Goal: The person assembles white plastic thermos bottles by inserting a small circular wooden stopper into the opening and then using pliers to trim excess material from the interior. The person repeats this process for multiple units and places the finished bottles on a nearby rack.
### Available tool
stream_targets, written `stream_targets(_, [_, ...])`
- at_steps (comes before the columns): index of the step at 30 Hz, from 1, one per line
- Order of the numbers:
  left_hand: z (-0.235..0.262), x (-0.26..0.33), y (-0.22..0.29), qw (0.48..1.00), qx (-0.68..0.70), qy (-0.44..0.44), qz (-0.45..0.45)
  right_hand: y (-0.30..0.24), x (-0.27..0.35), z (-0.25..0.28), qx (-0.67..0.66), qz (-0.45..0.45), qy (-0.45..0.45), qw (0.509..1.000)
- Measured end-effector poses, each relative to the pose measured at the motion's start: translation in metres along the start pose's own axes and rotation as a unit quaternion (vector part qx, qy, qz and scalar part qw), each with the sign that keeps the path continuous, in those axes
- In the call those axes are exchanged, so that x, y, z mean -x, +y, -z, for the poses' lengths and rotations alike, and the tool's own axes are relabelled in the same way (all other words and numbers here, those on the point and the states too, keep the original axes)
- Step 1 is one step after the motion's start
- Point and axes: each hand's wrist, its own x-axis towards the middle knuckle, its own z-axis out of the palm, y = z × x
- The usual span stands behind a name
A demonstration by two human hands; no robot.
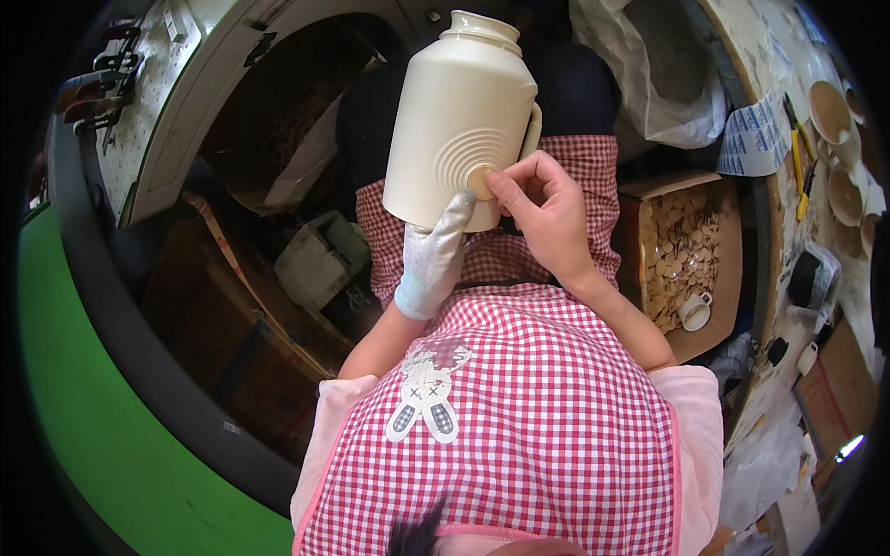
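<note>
Over the checked apron (519,408), the gloved left hand (436,255) props the cream jug (459,120) from below, fingers closed against its lower wall. The bare right hand (542,208) (the nearer one to the disc) pinches a small round disc (480,179) on the ribbed circle. The jug's long axis runs away from the body, lid farthest.

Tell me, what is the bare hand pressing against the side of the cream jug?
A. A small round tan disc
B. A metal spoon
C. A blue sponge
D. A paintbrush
A: the right hand pinches a small round tan disc at the centre of the ringed circles on the cream jug, while the gloved left hand props the jug from below.
</note>
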Motion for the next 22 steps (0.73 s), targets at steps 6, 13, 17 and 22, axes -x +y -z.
stream_targets(6, [0.000,-0.002,0.002,0.988,-0.139,0.017,-0.072,-0.002,-0.019,0.019,0.029,-0.077,-0.089,0.993])
stream_targets(13, [0.010,-0.010,0.005,0.970,-0.212,0.035,-0.110,0.021,-0.031,0.012,-0.010,-0.061,-0.034,0.998])
stream_targets(17, [0.028,-0.017,0.016,0.904,-0.353,0.012,-0.239,0.024,-0.042,-0.016,0.035,0.002,0.007,0.999])
stream_targets(22, [0.031,-0.011,0.022,0.870,-0.414,-0.018,-0.266,0.006,-0.048,-0.003,0.010,-0.010,-0.091,0.996])
